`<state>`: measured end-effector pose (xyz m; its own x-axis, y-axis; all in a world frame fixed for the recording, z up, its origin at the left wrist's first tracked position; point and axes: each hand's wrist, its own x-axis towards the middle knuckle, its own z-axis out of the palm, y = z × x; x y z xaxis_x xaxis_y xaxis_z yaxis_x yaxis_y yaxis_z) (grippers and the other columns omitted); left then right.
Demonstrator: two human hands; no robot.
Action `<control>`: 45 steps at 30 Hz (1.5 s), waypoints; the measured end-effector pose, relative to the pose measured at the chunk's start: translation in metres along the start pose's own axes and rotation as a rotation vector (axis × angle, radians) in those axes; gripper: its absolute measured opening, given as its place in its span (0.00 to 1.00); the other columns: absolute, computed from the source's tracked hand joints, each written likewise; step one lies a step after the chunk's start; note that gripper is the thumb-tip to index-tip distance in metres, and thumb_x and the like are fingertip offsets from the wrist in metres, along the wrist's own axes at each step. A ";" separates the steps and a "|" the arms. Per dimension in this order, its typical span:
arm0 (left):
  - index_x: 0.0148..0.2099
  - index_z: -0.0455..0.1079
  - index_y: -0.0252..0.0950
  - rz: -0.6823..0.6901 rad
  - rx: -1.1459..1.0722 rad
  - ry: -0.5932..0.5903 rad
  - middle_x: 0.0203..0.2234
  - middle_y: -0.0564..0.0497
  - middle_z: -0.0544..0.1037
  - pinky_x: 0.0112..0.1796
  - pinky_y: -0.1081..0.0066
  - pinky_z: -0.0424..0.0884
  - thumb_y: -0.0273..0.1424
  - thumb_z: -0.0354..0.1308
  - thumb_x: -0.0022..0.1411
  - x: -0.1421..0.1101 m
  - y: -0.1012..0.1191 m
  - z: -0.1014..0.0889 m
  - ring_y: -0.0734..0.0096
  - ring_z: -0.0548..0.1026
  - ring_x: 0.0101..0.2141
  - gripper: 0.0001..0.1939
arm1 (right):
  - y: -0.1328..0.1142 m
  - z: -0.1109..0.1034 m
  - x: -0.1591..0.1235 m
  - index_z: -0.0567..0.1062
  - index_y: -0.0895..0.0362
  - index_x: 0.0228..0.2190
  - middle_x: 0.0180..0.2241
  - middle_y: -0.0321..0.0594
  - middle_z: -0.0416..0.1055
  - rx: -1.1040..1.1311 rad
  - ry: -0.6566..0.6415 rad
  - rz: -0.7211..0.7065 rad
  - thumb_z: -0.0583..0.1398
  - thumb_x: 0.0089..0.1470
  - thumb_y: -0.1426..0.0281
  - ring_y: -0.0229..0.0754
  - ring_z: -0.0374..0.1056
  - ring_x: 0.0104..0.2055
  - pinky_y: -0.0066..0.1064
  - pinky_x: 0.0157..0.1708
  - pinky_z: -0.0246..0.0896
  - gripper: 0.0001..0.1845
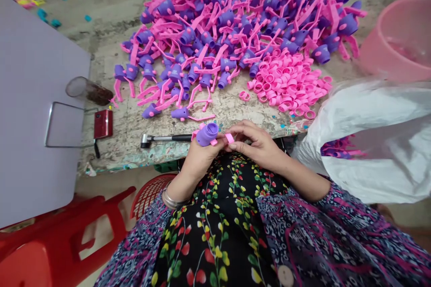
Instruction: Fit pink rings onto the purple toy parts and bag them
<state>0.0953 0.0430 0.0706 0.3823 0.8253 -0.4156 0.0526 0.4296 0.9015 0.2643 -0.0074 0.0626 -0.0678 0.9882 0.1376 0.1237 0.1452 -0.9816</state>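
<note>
My left hand (202, 157) is closed around a purple plastic piece with pink arms (207, 134), its hollow round end tilted up toward me. Between the fingertips of my right hand (257, 145) is a small pink ring (229, 138), pinched close to my left thumb. Both hands are near each other just past the table's front edge, above my lap. Part of the purple piece is hidden by my left fingers. A hammer (164, 137) lies on the table beside my left hand.
A large heap of purple-and-pink pieces (215, 31) covers the table's back, with a pile of pink rings (289, 83) before it. On the right are a pink tub (377, 40) and a white sack (387, 143). A glass (89, 90) and red box (103, 123) lie left.
</note>
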 end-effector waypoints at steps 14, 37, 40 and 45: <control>0.35 0.76 0.36 -0.006 0.227 -0.078 0.21 0.54 0.77 0.37 0.71 0.69 0.36 0.64 0.55 -0.007 0.002 -0.007 0.73 0.73 0.27 0.09 | 0.001 -0.008 -0.002 0.79 0.52 0.40 0.32 0.32 0.74 0.868 0.027 0.453 0.72 0.43 0.69 0.31 0.70 0.29 0.22 0.31 0.67 0.18; 0.34 0.75 0.34 0.043 0.315 -0.069 0.23 0.54 0.76 0.32 0.71 0.69 0.33 0.65 0.52 -0.011 -0.003 -0.007 0.72 0.73 0.27 0.08 | -0.005 -0.013 -0.011 0.80 0.53 0.34 0.39 0.37 0.77 0.890 -0.059 0.344 0.70 0.48 0.67 0.32 0.73 0.30 0.27 0.36 0.71 0.09; 0.36 0.74 0.34 0.056 0.338 -0.064 0.25 0.53 0.76 0.33 0.70 0.70 0.30 0.64 0.50 -0.011 -0.005 -0.008 0.71 0.73 0.28 0.08 | -0.003 -0.014 -0.012 0.80 0.53 0.36 0.38 0.36 0.78 0.905 -0.066 0.337 0.70 0.49 0.69 0.33 0.75 0.32 0.26 0.38 0.71 0.10; 0.37 0.74 0.34 0.062 0.370 -0.048 0.27 0.52 0.77 0.35 0.68 0.71 0.31 0.64 0.50 -0.011 -0.008 -0.009 0.69 0.75 0.29 0.10 | -0.003 -0.016 -0.014 0.79 0.52 0.43 0.38 0.36 0.79 0.951 -0.116 0.361 0.70 0.49 0.71 0.34 0.76 0.37 0.26 0.43 0.71 0.16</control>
<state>0.0828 0.0338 0.0670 0.4377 0.8236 -0.3606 0.3542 0.2107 0.9111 0.2811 -0.0207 0.0654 -0.2841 0.9469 -0.1509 -0.6776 -0.3096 -0.6671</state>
